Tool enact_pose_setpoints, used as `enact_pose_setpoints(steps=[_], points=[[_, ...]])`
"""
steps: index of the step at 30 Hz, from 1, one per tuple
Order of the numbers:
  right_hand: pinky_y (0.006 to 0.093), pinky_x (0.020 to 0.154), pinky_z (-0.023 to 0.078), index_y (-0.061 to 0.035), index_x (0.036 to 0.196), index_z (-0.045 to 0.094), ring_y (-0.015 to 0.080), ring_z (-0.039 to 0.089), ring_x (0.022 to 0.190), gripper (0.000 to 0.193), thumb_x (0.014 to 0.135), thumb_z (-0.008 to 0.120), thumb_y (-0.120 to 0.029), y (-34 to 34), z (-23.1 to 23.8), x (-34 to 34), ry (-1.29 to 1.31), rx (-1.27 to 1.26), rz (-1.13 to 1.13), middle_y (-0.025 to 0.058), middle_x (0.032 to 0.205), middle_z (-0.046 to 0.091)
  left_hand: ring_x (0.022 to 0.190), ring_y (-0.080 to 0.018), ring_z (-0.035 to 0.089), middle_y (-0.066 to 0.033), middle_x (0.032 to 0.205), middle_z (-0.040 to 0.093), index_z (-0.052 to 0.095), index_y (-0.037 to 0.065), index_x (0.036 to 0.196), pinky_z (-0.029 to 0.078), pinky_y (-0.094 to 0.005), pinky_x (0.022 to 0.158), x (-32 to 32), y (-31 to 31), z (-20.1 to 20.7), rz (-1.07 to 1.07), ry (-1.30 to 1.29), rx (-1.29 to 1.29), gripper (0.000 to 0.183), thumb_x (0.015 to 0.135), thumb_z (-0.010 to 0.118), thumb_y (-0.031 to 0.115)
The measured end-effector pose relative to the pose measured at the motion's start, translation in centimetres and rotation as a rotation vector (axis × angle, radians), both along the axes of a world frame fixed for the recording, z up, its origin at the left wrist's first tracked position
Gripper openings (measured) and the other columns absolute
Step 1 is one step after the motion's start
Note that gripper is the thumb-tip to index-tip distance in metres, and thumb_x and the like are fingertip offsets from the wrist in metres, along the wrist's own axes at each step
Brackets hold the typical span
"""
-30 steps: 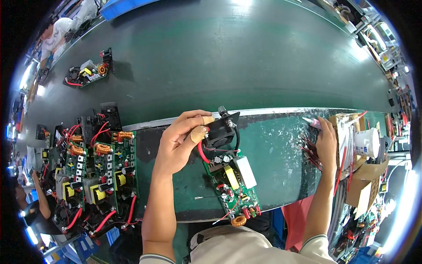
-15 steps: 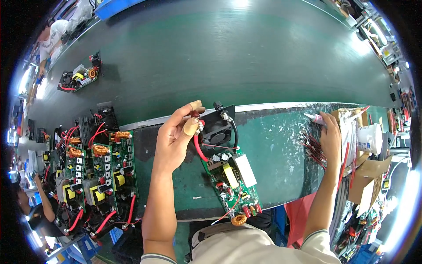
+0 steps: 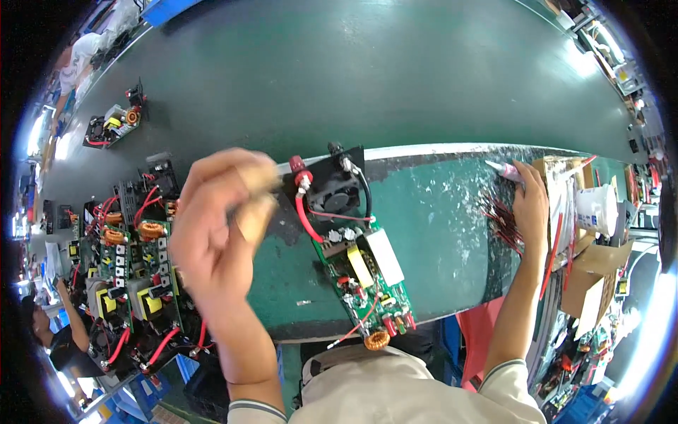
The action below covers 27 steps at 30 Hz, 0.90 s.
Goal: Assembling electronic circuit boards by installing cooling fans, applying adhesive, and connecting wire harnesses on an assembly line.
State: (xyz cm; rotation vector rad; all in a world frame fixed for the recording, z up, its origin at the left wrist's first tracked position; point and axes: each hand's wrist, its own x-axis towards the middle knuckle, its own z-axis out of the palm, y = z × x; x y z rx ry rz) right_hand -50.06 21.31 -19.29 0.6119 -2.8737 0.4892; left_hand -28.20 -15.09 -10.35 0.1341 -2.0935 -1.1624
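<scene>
Now: left hand (image 3: pixel 222 233) raised, blurred, fingers curled, grip cannot be told | right hand (image 3: pixel 531 194) far right, closed on a pink tube (image 3: pixel 503 168) beside red wires (image 3: pixel 503 222) | circuit board (image 3: pixel 364 272) lies mid-mat, fan (image 3: pixel 337 194) at far end

Green bench mat (image 3: pixel 438 233): circuit board (image 3: pixel 364 272), red wires (image 3: pixel 503 222).

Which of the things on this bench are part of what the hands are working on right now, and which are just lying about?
In the job:
- green circuit board with black fan
- left hand, raised and blurred
- right hand on the red wires

Lying about:
- finished boards at left
- lone board on the belt
- white cup
- cardboard box
</scene>
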Motion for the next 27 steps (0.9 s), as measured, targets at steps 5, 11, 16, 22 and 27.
enact_pose_setpoints(steps=[5,11,16,22,27], points=[[0.0421,0.100,0.045,-0.0064,0.127,0.060,0.0363,0.056,0.116,0.046,0.084,0.048,0.005,0.8,0.5,-0.5,0.019,0.070,-0.016,0.0159,0.126,0.060,0.063,-0.0152,0.063,-0.0022,0.073,0.068,0.078,0.015,0.082,0.051,-0.0272,0.060,0.7,7.4,7.7,-0.254,0.021,-0.161,0.016,0.067,0.074,0.017],[0.0436,0.102,0.042,-0.0062,0.126,0.060,0.0369,0.054,0.120,0.043,0.086,0.047,0.004,0.5,-0.6,0.4,-0.006,0.027,0.010,0.0164,0.124,0.060,0.069,-0.0182,0.065,-0.0045,0.077,0.069,0.077,0.011,0.087,0.052,-0.0289,0.066,1.8,6.1,8.9,-0.260,0.022,-0.075,0.019,0.069,0.073,0.015],[0.0438,0.098,0.043,-0.0048,0.123,0.061,0.0390,0.055,0.115,0.041,0.085,0.047,0.006,2.2,-1.6,-0.5,0.069,0.067,0.032,0.0166,0.122,0.060,0.074,-0.0207,0.066,-0.0063,0.081,0.070,0.076,0.009,0.091,0.053,-0.0304,0.072,2.9,5.3,10.2,-0.369,-0.075,0.059,0.021,0.070,0.073,0.014],[0.0400,0.100,0.043,-0.0024,0.120,0.062,0.0368,0.057,0.113,0.042,0.081,0.050,0.010,1.4,0.1,-1.0,-0.030,0.002,0.007,0.0166,0.117,0.061,0.099,-0.0240,0.067,-0.0127,0.103,0.070,0.071,0.000,0.107,0.049,-0.0347,0.092,-1.4,2.0,5.1,-0.396,-0.100,0.066,0.028,0.081,0.072,0.012],[0.0401,0.099,0.043,-0.0023,0.120,0.062,0.0371,0.057,0.113,0.041,0.082,0.050,0.010,-0.1,0.8,-0.2,-0.039,-0.044,-0.009,0.0158,0.118,0.060,0.117,-0.0230,0.058,-0.0133,0.128,0.061,0.056,0.001,0.131,0.043,-0.0326,0.101,-2.2,-0.1,-3.7,-0.139,-0.409,0.089,0.053,0.082,0.074,0.008]])
